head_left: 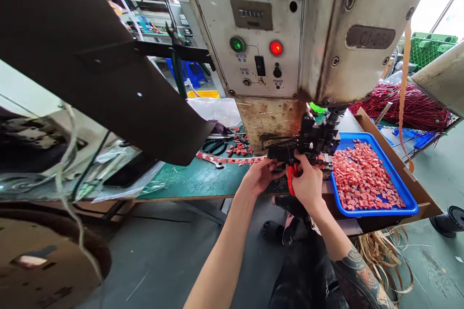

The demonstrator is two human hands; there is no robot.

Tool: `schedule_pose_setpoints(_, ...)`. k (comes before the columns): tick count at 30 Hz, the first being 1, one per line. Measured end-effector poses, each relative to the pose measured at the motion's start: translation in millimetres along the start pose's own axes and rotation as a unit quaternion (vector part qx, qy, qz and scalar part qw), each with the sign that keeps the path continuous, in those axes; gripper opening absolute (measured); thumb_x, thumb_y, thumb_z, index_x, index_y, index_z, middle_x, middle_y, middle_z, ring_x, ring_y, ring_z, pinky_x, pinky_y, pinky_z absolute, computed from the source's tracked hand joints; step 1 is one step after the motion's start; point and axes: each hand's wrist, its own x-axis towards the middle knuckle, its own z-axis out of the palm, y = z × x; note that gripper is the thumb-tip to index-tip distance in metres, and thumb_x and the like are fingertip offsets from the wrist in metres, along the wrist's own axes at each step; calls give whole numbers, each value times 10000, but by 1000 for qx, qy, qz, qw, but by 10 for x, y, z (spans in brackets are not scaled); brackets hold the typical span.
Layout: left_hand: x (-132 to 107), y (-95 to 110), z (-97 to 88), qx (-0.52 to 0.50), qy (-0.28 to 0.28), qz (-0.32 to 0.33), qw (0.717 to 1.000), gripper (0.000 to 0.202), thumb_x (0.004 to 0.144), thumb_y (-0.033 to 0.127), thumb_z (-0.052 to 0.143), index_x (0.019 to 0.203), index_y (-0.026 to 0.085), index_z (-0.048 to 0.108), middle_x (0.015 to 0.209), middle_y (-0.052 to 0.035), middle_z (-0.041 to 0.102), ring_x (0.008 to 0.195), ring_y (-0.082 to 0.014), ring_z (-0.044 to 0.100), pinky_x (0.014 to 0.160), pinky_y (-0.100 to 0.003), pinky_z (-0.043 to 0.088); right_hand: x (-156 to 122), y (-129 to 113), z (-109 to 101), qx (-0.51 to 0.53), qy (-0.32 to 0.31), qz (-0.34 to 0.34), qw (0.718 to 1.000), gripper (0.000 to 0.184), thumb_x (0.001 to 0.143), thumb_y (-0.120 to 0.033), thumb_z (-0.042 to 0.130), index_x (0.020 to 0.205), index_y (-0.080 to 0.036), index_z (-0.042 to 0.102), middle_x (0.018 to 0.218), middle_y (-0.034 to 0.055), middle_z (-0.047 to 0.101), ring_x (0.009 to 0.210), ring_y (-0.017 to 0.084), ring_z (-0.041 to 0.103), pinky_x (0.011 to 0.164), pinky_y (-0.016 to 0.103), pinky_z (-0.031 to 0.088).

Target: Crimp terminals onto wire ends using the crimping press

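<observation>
My left hand (256, 177) is at the black feed part (282, 152) of a press, palm turned inward, its fingers apart and reaching under that part. A carrier strip with red pieces (234, 160) runs along the bench from the left to that hand. My right hand (307, 181) is closed around a red-handled tool (290, 181), just in front of the press tooling (319, 135). The tool's working end is hidden among the fingers and the black metal, so its exact kind does not show. Both hands are close together.
A blue tray (377, 213) with many small red pieces (366, 176) stands right of the tooling. Above is the press's control panel (250, 34), red light lit. A dark guide sheet (145, 91) hangs at left. Loose red pieces (242, 148) and a wrench (219, 165) lie on the green bench (188, 181).
</observation>
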Motion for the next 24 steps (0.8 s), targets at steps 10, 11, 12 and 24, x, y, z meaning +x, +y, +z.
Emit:
schedule_pose_setpoints(10,65,-58,-53,-6,1,8,1000,219,773,141,687,577,170,592,467,56,500,603,-143,626,905,-476,608,-30,-5,33,13,23,-1,1000,410,879,-289,626,1273,-202,702,669,-4,714,618,202,653,602,268,396)
schedule_pose_setpoints(11,56,-66,-50,-11,4,14,1000,236,782,149,691,574,171,582,483,53,514,637,-153,652,914,-476,604,-31,-1,35,10,22,-3,1000,422,884,-296,628,1290,-203,694,676,-2,716,619,202,654,601,267,399)
schedule_pose_setpoints(12,47,-73,-46,-18,10,20,1000,252,790,152,692,571,172,570,498,49,526,676,-165,678,923,-475,601,-31,2,36,7,21,-5,1000,433,892,-304,626,1308,-203,685,680,-1,718,615,200,654,600,265,403)
schedule_pose_setpoints(24,68,-17,-10,-30,42,17,999,219,779,90,611,578,174,585,508,19,569,619,-172,659,783,-441,636,-280,21,-91,69,41,-96,992,407,950,-339,583,1307,-180,697,614,-13,683,497,142,570,538,226,416)
